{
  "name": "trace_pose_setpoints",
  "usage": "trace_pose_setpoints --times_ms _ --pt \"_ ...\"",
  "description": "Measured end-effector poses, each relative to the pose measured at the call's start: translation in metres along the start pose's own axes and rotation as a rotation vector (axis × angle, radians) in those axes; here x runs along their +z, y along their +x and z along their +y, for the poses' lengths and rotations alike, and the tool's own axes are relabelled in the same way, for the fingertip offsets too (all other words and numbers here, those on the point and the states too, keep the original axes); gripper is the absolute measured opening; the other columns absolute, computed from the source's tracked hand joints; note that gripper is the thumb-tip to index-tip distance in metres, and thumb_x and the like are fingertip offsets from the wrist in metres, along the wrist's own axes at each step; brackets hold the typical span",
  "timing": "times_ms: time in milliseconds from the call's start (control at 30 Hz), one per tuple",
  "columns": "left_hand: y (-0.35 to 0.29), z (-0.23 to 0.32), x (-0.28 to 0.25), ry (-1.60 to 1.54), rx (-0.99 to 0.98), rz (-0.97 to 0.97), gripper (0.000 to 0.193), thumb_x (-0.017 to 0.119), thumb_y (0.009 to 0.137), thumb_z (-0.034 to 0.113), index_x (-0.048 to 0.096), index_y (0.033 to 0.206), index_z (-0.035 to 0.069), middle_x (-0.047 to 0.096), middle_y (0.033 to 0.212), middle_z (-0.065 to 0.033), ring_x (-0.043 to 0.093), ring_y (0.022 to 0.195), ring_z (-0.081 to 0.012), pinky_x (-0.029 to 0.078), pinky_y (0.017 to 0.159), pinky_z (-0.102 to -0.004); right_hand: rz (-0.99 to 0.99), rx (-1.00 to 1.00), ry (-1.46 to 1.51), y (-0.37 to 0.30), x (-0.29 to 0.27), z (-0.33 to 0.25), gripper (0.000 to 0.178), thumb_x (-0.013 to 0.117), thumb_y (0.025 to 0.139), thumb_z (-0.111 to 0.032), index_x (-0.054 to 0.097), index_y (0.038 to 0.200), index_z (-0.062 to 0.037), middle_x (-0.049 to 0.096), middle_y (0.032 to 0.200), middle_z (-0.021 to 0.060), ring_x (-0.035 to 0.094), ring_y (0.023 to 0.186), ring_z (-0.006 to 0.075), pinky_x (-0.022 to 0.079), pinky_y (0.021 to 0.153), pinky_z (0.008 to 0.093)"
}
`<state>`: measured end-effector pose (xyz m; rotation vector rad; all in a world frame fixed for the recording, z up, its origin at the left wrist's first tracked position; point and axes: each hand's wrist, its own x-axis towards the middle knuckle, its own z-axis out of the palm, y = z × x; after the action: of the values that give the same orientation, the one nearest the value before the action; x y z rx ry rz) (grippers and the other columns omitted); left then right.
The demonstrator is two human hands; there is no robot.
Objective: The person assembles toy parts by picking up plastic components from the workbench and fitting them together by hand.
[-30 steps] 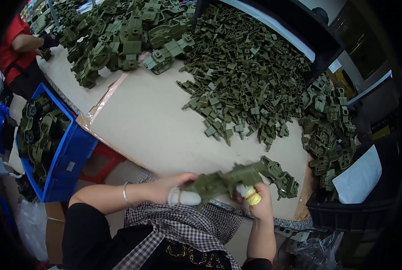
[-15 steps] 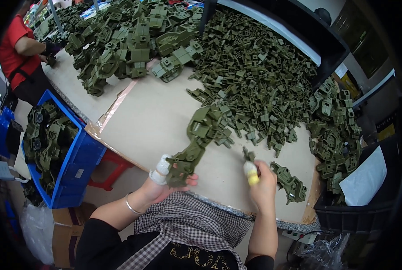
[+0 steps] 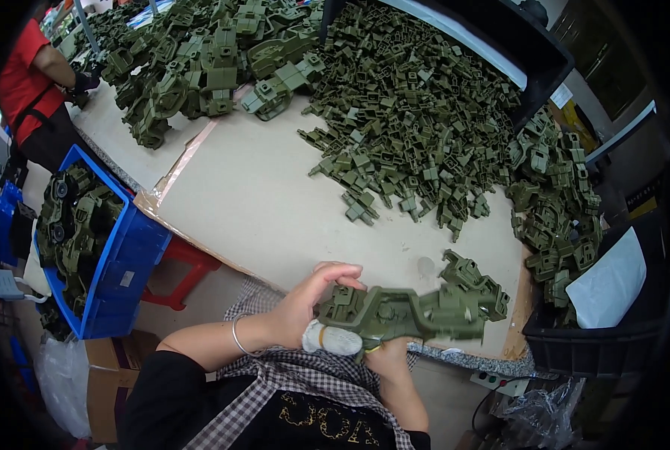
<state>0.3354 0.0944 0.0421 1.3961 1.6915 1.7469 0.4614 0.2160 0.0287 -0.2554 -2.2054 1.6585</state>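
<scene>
My left hand [image 3: 299, 309], its thumb wrapped in white, grips one end of a long olive-green plastic toy vehicle body [image 3: 402, 309]. The body lies crosswise close in front of me, over the table's near edge, slightly blurred at its right end. My right hand [image 3: 387, 361] is up against its underside; the fingers are hidden behind it, and so is anything in them. Just beyond the body's right end, another green vehicle piece [image 3: 464, 268] lies on the table [image 3: 252, 202].
A heap of small green parts [image 3: 417, 112] covers the far middle. Larger vehicle bodies [image 3: 207, 67] pile at far left, more [image 3: 552, 202] at right by a black crate [image 3: 575, 345]. Left stand a blue bin [image 3: 125, 262] and red stool [image 3: 181, 277]. A co-worker in red [image 3: 31, 82] stands far left.
The vehicle body has swung from upright to crosswise and come nearer, to the right. My right hand, earlier holding a small green part to the right, has moved left under the body.
</scene>
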Motion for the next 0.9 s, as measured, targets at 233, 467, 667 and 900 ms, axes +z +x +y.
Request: trace_pose_setpoints --times_ms 233,467,667,900 --pt "0.001 0.0 0.027 -0.069 0.09 0.112 0.056 0.075 0.064 0.026 0.049 0.107 0.003 0.049 0.114 -0.0115 0.035 0.12 -0.032 0.029 0.099 -0.0422 -0.012 0.147 0.517 -0.007 0.016 0.008 0.031 0.061 0.075 -0.006 0.055 0.106 -0.0036 0.059 0.097 0.0079 0.057 0.089 0.0214 0.045 0.077 0.0335" --pt "-0.001 0.003 0.037 -0.152 0.047 0.207 0.051 0.072 0.069 0.023 0.048 0.108 0.001 0.047 0.116 -0.014 0.038 0.12 -0.0325 0.032 0.099 -0.0411 0.023 0.004 0.039 -0.034 0.024 0.042 0.031 0.061 0.074 -0.006 0.055 0.105 -0.004 0.059 0.097 0.0082 0.057 0.091 0.0225 0.044 0.078 0.0345" --pt "-0.005 -0.011 0.044 -0.402 -0.106 0.266 0.057 0.07 0.072 0.032 0.045 0.112 0.0 0.044 0.12 -0.0145 0.035 0.122 -0.0306 0.028 0.102 -0.04 0.24 -0.082 -0.15 -0.013 0.027 0.026 0.03 0.06 0.07 -0.004 0.057 0.101 -0.0038 0.059 0.097 0.0094 0.056 0.093 0.0252 0.041 0.082 0.0367" --pt "0.007 -0.027 -0.01 -1.039 -0.599 -0.009 0.07 0.061 0.081 0.024 0.019 0.134 0.007 0.042 0.125 -0.0156 0.042 0.118 -0.0262 0.039 0.096 -0.0414 -0.215 0.018 -0.466 0.013 -0.025 -0.011 0.023 0.061 0.076 -0.018 0.059 0.091 -0.0013 0.06 0.083 0.014 0.059 0.074 0.0333 0.049 0.064 0.0383"
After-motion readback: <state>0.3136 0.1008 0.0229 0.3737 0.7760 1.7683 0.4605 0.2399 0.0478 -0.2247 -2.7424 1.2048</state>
